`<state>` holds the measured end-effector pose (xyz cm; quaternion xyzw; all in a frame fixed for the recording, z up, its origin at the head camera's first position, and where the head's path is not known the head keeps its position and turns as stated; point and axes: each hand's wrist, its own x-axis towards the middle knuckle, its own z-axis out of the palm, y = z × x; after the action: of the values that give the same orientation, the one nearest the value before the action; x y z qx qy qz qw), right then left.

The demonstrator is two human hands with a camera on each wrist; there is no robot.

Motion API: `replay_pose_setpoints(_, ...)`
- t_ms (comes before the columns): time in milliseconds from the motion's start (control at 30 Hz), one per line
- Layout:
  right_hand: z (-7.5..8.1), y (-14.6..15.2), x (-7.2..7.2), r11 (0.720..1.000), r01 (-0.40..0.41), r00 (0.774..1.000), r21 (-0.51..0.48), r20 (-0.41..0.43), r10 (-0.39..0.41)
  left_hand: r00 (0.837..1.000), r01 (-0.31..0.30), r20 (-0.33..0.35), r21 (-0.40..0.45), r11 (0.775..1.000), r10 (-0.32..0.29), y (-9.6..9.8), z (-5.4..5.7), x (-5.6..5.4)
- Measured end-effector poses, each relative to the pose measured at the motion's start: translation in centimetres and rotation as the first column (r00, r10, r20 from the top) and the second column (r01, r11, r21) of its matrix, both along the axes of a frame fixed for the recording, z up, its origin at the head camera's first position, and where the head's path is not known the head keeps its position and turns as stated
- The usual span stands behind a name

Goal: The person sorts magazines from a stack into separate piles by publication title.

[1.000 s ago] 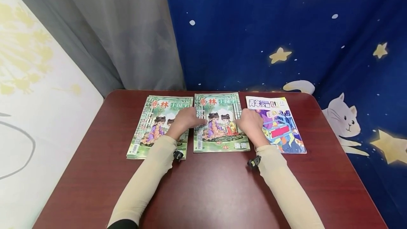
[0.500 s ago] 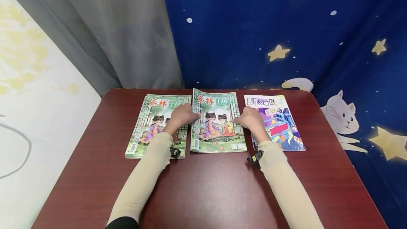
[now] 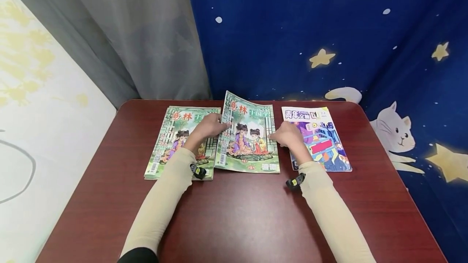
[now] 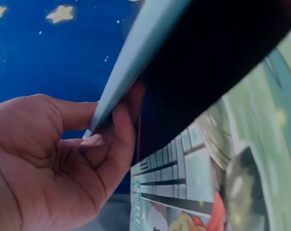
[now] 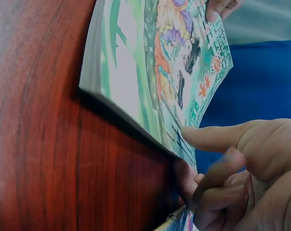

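Note:
A green magazine [image 3: 250, 161] with two cartoon figures on its cover is in the middle of the head view, its left side lifted and bent upward. My left hand [image 3: 207, 127] pinches its left edge, thumb on the cover and fingers curled beneath, as the left wrist view shows. At the opposite edge, my right hand [image 3: 289, 135] grips it with the thumb [image 5: 208, 137] on the cover and a finger under the rim. Below my left hand lies a stack of matching green magazines [image 3: 161, 145], partly covered by the hand and sleeve.
Beneath my right hand lies a purple magazine [image 3: 325, 145] with a white title band. All rest on a dark red table [image 3: 237, 214] with rounded far corners. Behind it hang a grey curtain [image 3: 157, 52] and a blue starry curtain [image 3: 263, 52].
The middle magazine's left side has risen off the table, its top left corner going highest, and it has shifted slightly left. My left hand has moved up and left with it.

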<state>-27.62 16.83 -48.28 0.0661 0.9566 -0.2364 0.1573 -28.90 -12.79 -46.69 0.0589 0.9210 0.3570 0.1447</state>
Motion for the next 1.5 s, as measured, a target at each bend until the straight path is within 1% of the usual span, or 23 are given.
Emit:
replay_pose_setpoints(67,0.0,0.2,-0.1,0.999,0.006,1.000,-0.037,0.012,-0.006,0.999,-0.018,0.039,0.056,0.998,0.016,-0.3,-0.2,-0.1)
replay_pose_setpoints(133,0.1,0.3,-0.2,0.998,0.009,1.000,-0.061,0.017,-0.008,0.996,-0.046,0.087,0.134,0.990,0.034,-0.6,-0.5,-0.2)
replay_pose_setpoints(200,0.1,0.2,-0.2,0.998,0.015,1.000,-0.067,0.020,-0.013,0.988,-0.076,0.146,0.212,0.974,0.045,-1.0,-0.6,-0.3)
replay_pose_setpoints(300,0.2,0.2,-0.1,0.997,0.019,1.000,-0.076,0.026,-0.017,0.977,-0.114,0.209,0.293,0.949,0.053,-1.5,-0.6,-0.2)
replay_pose_setpoints(533,0.4,0.5,0.1,0.991,0.036,0.999,-0.129,0.011,-0.035,0.963,-0.142,0.268,0.379,0.914,0.039,-1.3,-0.5,-0.4)
replay_pose_setpoints(667,0.3,0.6,0.1,0.978,0.055,0.998,-0.201,0.001,-0.056,0.959,-0.164,0.278,0.404,0.900,0.050,-1.3,-0.5,-0.4)
replay_pose_setpoints(767,0.1,0.8,0.1,0.963,0.083,0.996,-0.258,0.005,-0.084,0.959,-0.170,0.279,0.410,0.896,0.054,-1.3,-0.4,-0.5)
replay_pose_setpoints(833,0.1,0.9,0.1,0.951,0.101,0.995,-0.293,0.010,-0.102,0.959,-0.167,0.277,0.407,0.898,0.053,-1.4,-0.3,-0.5)
replay_pose_setpoints(967,0.2,1.0,0.1,0.919,0.126,0.992,-0.374,0.022,-0.127,0.960,-0.167,0.272,0.380,0.910,0.063,-1.6,0.0,-0.5)
replay_pose_setpoints(1100,0.5,0.9,0.4,0.880,0.139,0.990,-0.455,0.056,-0.127,0.959,-0.172,0.273,0.361,0.916,0.072,-2.1,0.4,-0.4)
replay_pose_setpoints(1233,1.1,0.5,0.6,0.839,0.146,0.989,-0.524,0.073,-0.127,0.963,-0.166,0.258,0.341,0.925,0.078,-2.8,0.7,-0.1)
replay_pose_setpoints(1367,1.3,-0.2,0.8,0.817,0.120,0.993,-0.564,0.060,-0.105,0.964,-0.172,0.248,0.313,0.934,0.095,-3.7,0.8,0.3)
replay_pose_setpoints(1500,1.0,-1.0,1.0,0.801,0.106,0.994,-0.589,0.041,-0.101,0.967,-0.170,0.232,0.278,0.946,0.106,-4.4,1.0,0.7)
